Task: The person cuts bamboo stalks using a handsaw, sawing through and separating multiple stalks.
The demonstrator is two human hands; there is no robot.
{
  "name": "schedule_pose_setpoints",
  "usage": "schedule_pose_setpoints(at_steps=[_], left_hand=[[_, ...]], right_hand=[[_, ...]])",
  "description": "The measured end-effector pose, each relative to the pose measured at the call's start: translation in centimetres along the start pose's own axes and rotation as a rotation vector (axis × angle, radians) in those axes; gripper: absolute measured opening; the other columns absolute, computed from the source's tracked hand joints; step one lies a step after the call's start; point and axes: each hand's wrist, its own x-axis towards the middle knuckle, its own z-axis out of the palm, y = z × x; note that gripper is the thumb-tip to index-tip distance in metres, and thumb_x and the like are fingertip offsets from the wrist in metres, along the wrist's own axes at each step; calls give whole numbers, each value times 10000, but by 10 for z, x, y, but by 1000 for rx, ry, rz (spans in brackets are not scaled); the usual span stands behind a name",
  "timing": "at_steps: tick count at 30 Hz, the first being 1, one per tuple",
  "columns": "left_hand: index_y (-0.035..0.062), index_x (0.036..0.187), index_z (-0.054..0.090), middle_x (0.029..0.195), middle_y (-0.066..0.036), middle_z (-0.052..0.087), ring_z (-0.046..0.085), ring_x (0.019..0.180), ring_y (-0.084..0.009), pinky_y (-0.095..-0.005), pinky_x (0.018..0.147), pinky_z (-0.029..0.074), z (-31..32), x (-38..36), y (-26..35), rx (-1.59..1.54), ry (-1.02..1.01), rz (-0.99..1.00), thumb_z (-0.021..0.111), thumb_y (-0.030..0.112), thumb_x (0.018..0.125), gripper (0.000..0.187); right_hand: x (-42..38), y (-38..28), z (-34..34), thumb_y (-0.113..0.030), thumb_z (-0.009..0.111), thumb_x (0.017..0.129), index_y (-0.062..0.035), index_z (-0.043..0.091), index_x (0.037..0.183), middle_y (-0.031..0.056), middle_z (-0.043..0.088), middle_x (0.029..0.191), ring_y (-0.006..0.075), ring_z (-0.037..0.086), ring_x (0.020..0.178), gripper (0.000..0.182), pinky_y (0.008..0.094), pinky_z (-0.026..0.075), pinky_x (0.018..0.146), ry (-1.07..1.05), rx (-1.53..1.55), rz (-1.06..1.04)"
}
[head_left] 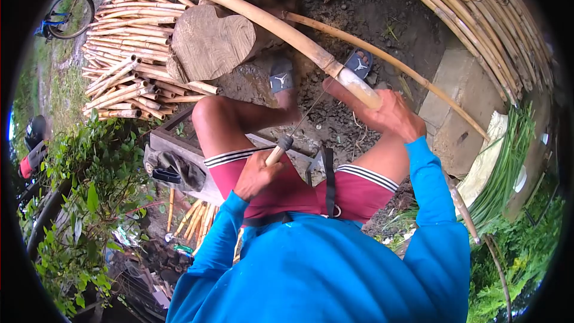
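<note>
My left hand (258, 174) is closed around the pale handle of a knife (278, 151), with dark wrapping at its neck. The knife's thin blade, seen nearly edge-on, slants up to the right and reaches the underside of a bamboo pole (269, 23). Gripped near its close end by my right hand (397, 115), this pole runs up and left across a cut log. A pale band shows on the pole at a joint, just past where the blade meets it. Both hands are over my knees, the left one lower.
Cut log blocks (209, 42) stand ahead, beside a stack of bamboo pieces (128, 42). A thinner bamboo stick (382, 54) lies to the right, near long bundled poles (478, 18) and green stalks (508, 161). A wooden bench (179, 161) is by my left knee.
</note>
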Motion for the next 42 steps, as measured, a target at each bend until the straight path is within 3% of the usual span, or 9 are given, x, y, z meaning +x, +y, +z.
schedule_pose_setpoints(at_steps=[4, 6, 9, 14, 16, 20, 23, 30, 42], left_hand=[[-3, 729, 541, 548, -62, 459, 435, 499, -149, -362, 482, 345, -12, 3, 2, 6, -76, -38, 661, 251, 806, 292], [74, 770, 534, 576, 55, 417, 361, 451, -47, -242, 404, 264, -10, 5, 13, -302, -198, -125, 671, 230, 830, 216], [94, 779, 534, 581, 65, 414, 343, 454, -37, -227, 404, 247, 3, 10, 26, -367, -221, -105, 680, 249, 841, 222], [109, 780, 531, 586, 60, 425, 366, 472, -42, -234, 407, 248, 15, 8, 15, -463, -266, -76, 677, 275, 865, 237], [93, 759, 531, 577, 62, 427, 357, 466, -44, -263, 418, 253, 19, 9, 6, -443, -229, -57, 668, 243, 863, 229], [67, 763, 562, 597, 52, 445, 370, 501, -51, -267, 446, 269, 17, -2, 8, -454, -179, -69, 664, 255, 864, 236], [46, 742, 568, 604, 41, 463, 390, 527, -54, -268, 463, 297, 14, -5, 1, -375, -73, 118, 658, 239, 875, 252], [17, 778, 562, 606, 1, 469, 438, 576, -92, -311, 522, 363, 9, 16, 5, -270, 0, 182, 673, 251, 875, 276], [8, 839, 597, 582, -33, 477, 441, 530, -124, -345, 510, 354, 42, 75, 27, -185, -50, 170, 625, 372, 877, 367]], right_hand=[[-25, -25, -8, -281, 665, 725, -17, 641, 907, 269, 663, 842, 442, 657, 815, 321, 520, 537, 735, 347, -296, 114], [-33, -29, -23, -273, 679, 735, -33, 618, 890, 232, 677, 839, 423, 663, 818, 292, 510, 533, 716, 368, -401, 165], [-35, -25, -41, -260, 707, 710, -60, 607, 901, 174, 658, 881, 387, 650, 807, 295, 489, 524, 690, 607, -519, 29], [-35, -28, -44, -318, 730, 713, 10, 619, 999, 210, 649, 915, 401, 631, 881, 449, 498, 509, 778, 548, -514, 81], [-35, -10, -41, -377, 734, 714, 50, 621, 1102, 244, 653, 969, 401, 620, 945, 588, 472, 489, 873, 321, -391, -10], [-25, -2, -34, -424, 734, 689, 2, 666, 1140, 270, 664, 1009, 424, 629, 953, 624, 455, 512, 881, 159, -397, 22], [-24, 1, -22, -361, 777, 670, -14, 688, 994, 236, 650, 938, 399, 629, 928, 483, 476, 512, 827, 329, -399, 2], [-13, -1, -19, -307, 797, 644, -29, 683, 849, 186, 578, 928, 396, 622, 863, 364, 504, 506, 747, 699, -459, 139], [-4, 19, 17, -400, 735, 707, -100, 724, 913, 209, 697, 908, 419, 660, 879, 364, 512, 530, 774, 407, -312, 291]])
